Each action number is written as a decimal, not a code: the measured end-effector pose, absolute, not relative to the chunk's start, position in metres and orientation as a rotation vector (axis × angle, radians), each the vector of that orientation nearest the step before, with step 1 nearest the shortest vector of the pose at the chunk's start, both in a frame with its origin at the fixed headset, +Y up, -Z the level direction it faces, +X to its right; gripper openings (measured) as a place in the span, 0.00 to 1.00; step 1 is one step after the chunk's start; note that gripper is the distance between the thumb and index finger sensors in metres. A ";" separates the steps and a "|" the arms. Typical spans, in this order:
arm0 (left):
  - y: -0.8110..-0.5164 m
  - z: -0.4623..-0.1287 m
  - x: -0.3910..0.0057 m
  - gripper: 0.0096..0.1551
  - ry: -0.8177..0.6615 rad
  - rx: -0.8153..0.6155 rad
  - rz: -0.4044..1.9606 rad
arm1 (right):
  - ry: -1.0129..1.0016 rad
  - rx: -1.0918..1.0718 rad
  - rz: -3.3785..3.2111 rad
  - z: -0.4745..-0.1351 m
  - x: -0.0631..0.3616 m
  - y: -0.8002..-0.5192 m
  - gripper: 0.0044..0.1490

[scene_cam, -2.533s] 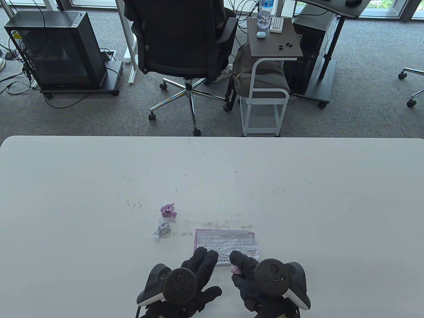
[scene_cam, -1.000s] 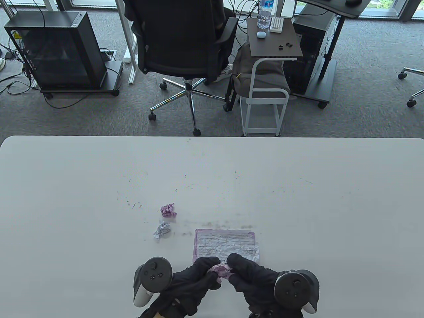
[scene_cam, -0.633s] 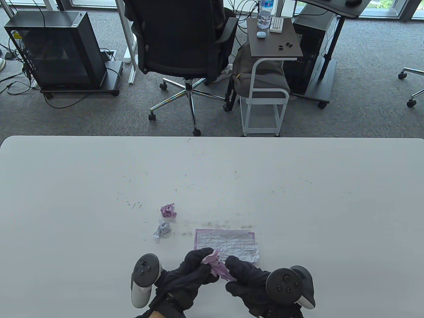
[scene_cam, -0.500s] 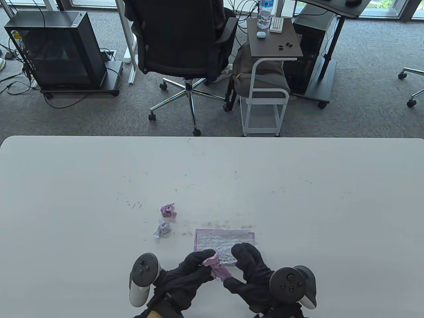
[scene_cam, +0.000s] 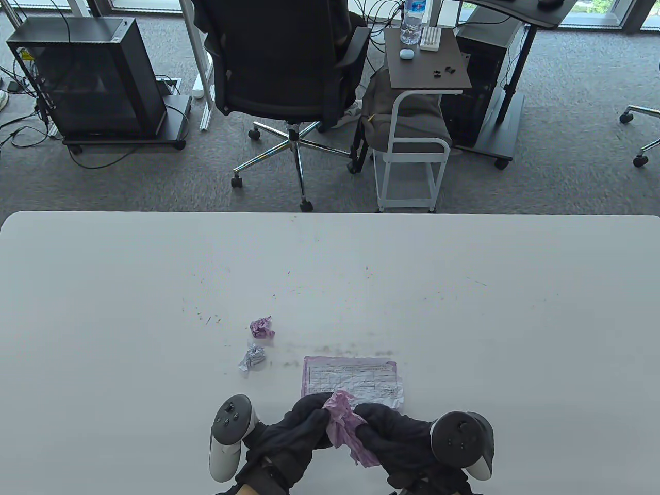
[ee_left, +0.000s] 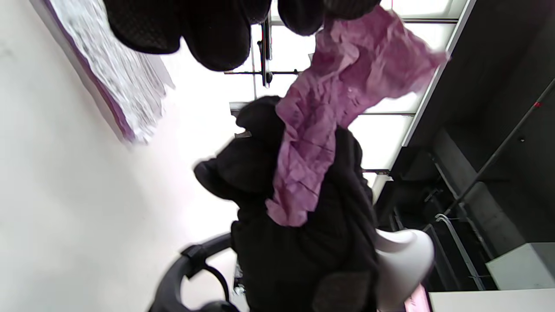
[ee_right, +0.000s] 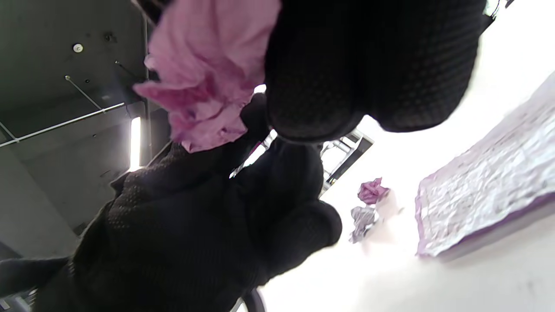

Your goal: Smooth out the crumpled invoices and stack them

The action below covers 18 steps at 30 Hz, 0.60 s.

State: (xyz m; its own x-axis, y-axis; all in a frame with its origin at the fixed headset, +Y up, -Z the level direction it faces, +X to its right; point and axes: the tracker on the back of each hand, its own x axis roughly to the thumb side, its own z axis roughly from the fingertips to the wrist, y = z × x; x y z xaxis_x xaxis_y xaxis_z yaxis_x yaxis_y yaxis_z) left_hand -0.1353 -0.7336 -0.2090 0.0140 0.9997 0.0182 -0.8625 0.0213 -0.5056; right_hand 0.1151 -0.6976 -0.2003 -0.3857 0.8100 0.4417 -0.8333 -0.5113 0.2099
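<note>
Fingers (scene_cam: pixel 309 412) of both hands pinching pink invoice (scene_cam: pixel 345 428), half-unfurled, heavily creased, lifted off table (scene_cam: pixel 154 283)

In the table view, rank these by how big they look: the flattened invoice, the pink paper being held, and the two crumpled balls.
1. flattened invoice
2. pink paper, partly hidden by both hands
3. pink ball and grey ball: they look alike, no ranking

An office, seen past a white work table (scene_cam: pixel 330 268): grey carpet (scene_cam: pixel 567 129), a black swivel chair (scene_cam: pixel 283 67) directly beyond the table, a black computer tower (scene_cam: pixel 87 77) left of the chair, a small rolling side table (scene_cam: pixel 425 67) with a water bottle (scene_cam: pixel 411 20) to its right.
</note>
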 end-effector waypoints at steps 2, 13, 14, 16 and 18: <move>-0.730 -0.209 -0.138 0.33 -0.450 -0.330 1.453 | -0.093 0.578 2.070 -0.200 0.117 -0.697 0.26; -0.699 -0.196 -0.121 0.55 -0.708 -0.073 0.962 | -0.003 0.686 2.105 -0.196 0.105 -0.698 0.25; -0.701 -0.196 -0.120 0.51 -0.694 -0.094 0.964 | -0.003 0.720 2.105 -0.194 0.102 -0.698 0.25; -0.706 -0.198 -0.119 0.46 -0.674 -0.138 1.001 | -0.025 0.747 2.116 -0.192 0.098 -0.696 0.24; -0.708 -0.201 -0.122 0.39 -0.635 -0.151 1.087 | -0.039 0.744 2.149 -0.192 0.099 -0.697 0.24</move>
